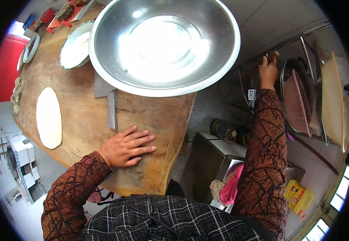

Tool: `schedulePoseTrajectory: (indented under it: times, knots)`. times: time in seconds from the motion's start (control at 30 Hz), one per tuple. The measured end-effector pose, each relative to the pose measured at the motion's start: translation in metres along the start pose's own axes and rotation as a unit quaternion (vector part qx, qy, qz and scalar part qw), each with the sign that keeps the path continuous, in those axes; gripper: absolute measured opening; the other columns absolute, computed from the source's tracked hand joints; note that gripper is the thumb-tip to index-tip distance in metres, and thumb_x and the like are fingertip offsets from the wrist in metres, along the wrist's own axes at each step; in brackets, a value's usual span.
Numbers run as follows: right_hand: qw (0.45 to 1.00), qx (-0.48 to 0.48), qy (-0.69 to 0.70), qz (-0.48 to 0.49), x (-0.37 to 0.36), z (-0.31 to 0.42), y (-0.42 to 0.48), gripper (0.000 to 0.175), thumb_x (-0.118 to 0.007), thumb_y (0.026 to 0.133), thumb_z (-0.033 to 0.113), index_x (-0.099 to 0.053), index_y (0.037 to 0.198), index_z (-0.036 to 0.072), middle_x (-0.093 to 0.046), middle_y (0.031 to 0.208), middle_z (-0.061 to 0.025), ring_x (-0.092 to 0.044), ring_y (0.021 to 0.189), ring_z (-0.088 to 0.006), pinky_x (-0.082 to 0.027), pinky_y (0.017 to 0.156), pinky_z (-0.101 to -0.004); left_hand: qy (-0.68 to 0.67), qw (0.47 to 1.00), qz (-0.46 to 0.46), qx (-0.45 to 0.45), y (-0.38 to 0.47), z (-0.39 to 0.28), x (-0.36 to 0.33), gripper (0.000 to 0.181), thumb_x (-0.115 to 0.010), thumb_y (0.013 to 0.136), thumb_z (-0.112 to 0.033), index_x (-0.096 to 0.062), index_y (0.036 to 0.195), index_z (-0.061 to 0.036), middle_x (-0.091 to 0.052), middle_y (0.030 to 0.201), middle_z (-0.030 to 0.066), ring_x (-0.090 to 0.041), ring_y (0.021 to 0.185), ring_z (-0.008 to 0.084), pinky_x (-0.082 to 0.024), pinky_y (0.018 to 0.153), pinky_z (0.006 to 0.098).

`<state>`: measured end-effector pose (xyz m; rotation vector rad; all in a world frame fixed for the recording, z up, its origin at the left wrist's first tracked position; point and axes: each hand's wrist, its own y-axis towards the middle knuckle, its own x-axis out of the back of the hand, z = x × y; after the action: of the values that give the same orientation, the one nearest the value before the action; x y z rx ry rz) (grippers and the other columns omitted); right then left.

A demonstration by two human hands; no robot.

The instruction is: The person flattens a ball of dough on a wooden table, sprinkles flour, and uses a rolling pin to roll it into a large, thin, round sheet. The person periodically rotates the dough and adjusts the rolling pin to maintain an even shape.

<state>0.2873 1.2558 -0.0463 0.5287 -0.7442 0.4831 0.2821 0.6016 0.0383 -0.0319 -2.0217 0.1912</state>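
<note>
My left hand (129, 146) lies palm down on the wooden table (81, 105), fingers apart, holding nothing. Just beyond its fingertips is the metal handle of a cleaver (111, 110), whose blade runs partly under a large stainless steel basin (165, 51). To the left lies a long oval of pale dough (49, 117). My right hand (268, 72) reaches far out to the right, its fingers at the end of a brown wooden piece (273, 56) near the rack; how firmly it holds this is unclear. A green-rimmed bowl (76, 45) with white contents stands left of the basin.
A rack at the right holds a pink perforated tray (297, 102) and pale boards (333, 102). Below it are a metal cabinet (207, 159), a pink cloth (232, 185) and a yellow container (297, 195). A crumpled cloth (17, 95) and a dish (31, 48) lie along the table's far left edge.
</note>
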Motion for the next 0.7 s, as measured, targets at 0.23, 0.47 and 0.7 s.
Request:
schedulePoseTrajectory:
  times: [0.23,0.47,0.7]
  knots:
    - [0.999,0.004,-0.048,0.007,-0.042,-0.081,0.023,0.052,-0.065,0.111,0.036,-0.057,0.136,-0.008,-0.076,0.101,-0.02,-0.078,0.075,-0.0267,-0.064,0.067,-0.0376,0.001,1.0,0.025,0.004,-0.002,0.001,-0.001,0.073,-0.067,0.094,-0.034,-0.048,0.164,-0.0346,-0.044,0.171,0.002,-0.04,0.159,0.0233,-0.024,0.135,0.0498]
    - [0.936,0.089,-0.333,0.071,-0.055,-0.131,0.051,0.055,-0.058,0.111,0.045,-0.07,0.124,-0.008,-0.079,0.091,-0.0228,-0.077,0.081,-0.0383,-0.061,0.074,-0.0502,0.01,0.999,0.03,0.002,-0.002,0.002,-0.001,0.071,-0.065,0.096,-0.036,-0.047,0.165,-0.0364,-0.043,0.173,0.0002,-0.039,0.159,0.0227,-0.022,0.135,0.0499]
    - [0.976,-0.131,-0.099,0.145,-0.063,-0.126,0.041,0.069,-0.053,0.112,0.053,-0.061,0.138,-0.01,-0.08,0.096,-0.0206,-0.079,0.08,-0.0308,-0.062,0.074,-0.0429,0.023,0.999,0.034,-0.001,-0.003,0.002,-0.002,0.068,-0.062,0.098,-0.039,-0.047,0.165,-0.0365,-0.043,0.173,-0.0003,-0.039,0.159,0.0225,-0.022,0.135,0.0505]
